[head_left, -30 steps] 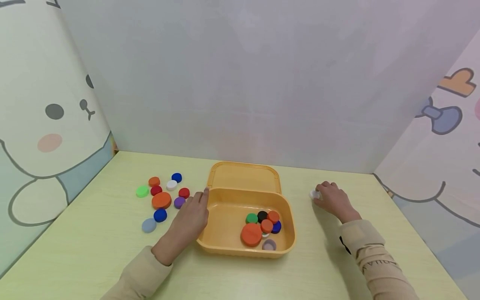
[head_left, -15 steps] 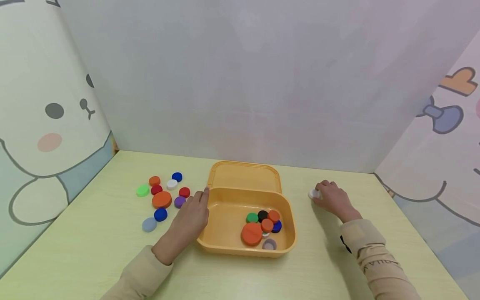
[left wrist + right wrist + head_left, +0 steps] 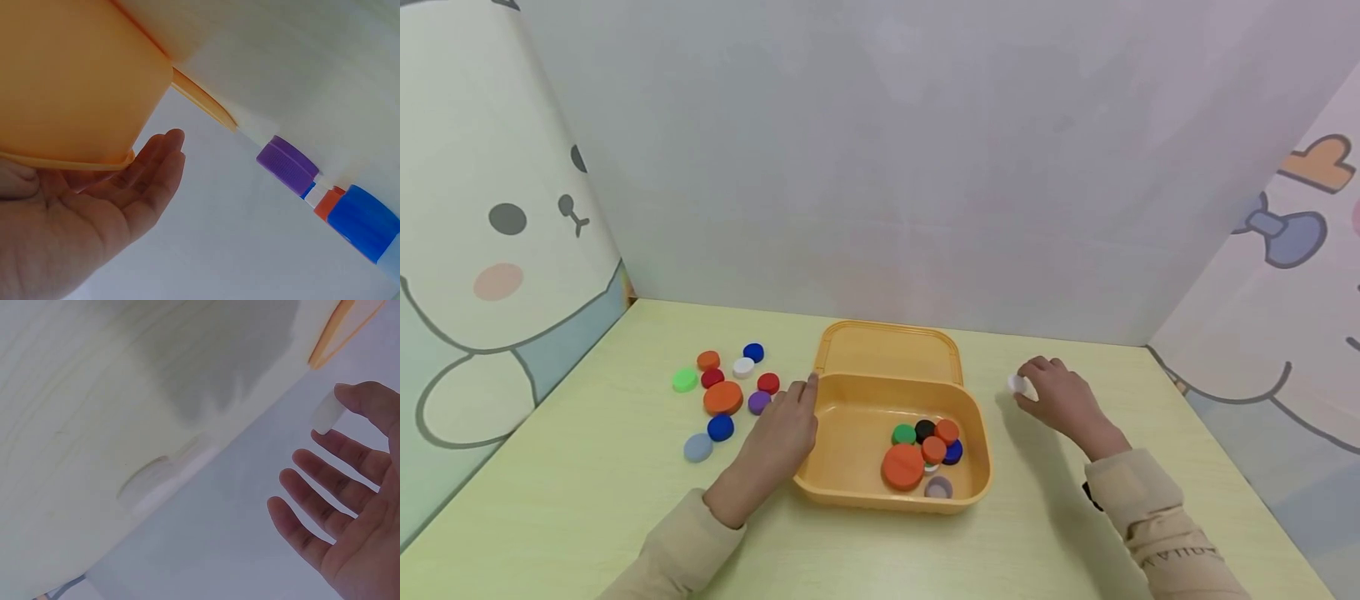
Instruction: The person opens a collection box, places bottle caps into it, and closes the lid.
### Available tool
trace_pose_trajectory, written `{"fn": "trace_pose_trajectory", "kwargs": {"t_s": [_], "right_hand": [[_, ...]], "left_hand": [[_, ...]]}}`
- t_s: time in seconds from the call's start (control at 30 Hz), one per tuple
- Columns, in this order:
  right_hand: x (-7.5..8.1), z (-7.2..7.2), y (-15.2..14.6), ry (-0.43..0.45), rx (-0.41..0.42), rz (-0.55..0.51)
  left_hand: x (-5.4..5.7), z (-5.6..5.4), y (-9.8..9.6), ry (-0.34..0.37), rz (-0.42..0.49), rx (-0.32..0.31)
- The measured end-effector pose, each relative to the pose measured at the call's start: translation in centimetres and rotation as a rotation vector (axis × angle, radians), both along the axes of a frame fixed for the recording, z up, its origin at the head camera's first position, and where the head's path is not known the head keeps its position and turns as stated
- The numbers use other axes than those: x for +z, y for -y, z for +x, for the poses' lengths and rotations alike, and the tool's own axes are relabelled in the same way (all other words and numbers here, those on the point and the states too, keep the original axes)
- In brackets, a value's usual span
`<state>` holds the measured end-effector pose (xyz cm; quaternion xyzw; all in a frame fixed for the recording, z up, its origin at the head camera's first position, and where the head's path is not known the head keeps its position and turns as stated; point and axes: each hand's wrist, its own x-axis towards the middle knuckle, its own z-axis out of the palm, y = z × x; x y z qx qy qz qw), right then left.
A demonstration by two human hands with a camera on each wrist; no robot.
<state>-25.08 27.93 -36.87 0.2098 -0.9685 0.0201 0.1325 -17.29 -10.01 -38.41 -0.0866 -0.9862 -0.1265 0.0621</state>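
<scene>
In the head view an orange-yellow plastic box (image 3: 850, 467) with bottle caps in it stands at the middle of the table. My left hand (image 3: 782, 433) holds its left rim, index finger lying along the edge. The left wrist view shows this hand (image 3: 94, 219) with its palm by the rim (image 3: 75, 164) and other fingers outside the wall. Right of the box, my right hand (image 3: 1063, 404) pinches a white bottle cap (image 3: 1017, 384). In the right wrist view the cap (image 3: 327, 414) sits between thumb and index fingertip, the remaining fingers spread.
Several loose caps, among them a large orange cap (image 3: 723, 398) and a purple cap (image 3: 759, 403), lie left of the box. Behind it lies its lid (image 3: 887, 350). A pale backdrop (image 3: 880, 167) rises at the table's far edge, with cartoon-printed side panels.
My right hand has shifted slightly left toward the box, carrying the white cap, with its fingers spread wider. My left hand and the box stay put.
</scene>
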Motion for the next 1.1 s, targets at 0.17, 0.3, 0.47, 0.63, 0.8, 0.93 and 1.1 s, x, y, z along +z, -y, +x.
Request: {"fn": "trace_pose_trajectory", "kwargs": {"t_s": [0.17,0.3,0.47,0.63,0.8,0.93,1.1], "right_hand": [[0.7,1.2,1.5,-0.046,0.043,0.004],[1.3,2.3,2.7,-0.063,0.067,0.014],[1.9,3.7,4.1,-0.053,0.073,0.04],[2.3,5.0,5.3,-0.093,0.114,0.047],[2.3,6.2,6.1,-0.137,0.175,0.04],[2.1,6.9,6.6,-0.165,0.211,0.044],[1.6,7.7,7.1,-0.167,0.243,0.052]], "left_hand": [[0.0,0.0,0.0,-0.007,0.0,-0.003],[0.0,0.0,0.1,-0.002,0.001,-0.001],[0.0,0.1,0.1,-0.004,0.002,-0.002],[0.0,0.0,0.1,-0.001,0.003,-0.002],[-0.1,0.0,0.1,0.001,0.002,-0.001],[-0.1,0.0,0.1,-0.001,0.006,-0.001],[-0.1,0.0,0.1,-0.001,0.008,-0.002]]}}
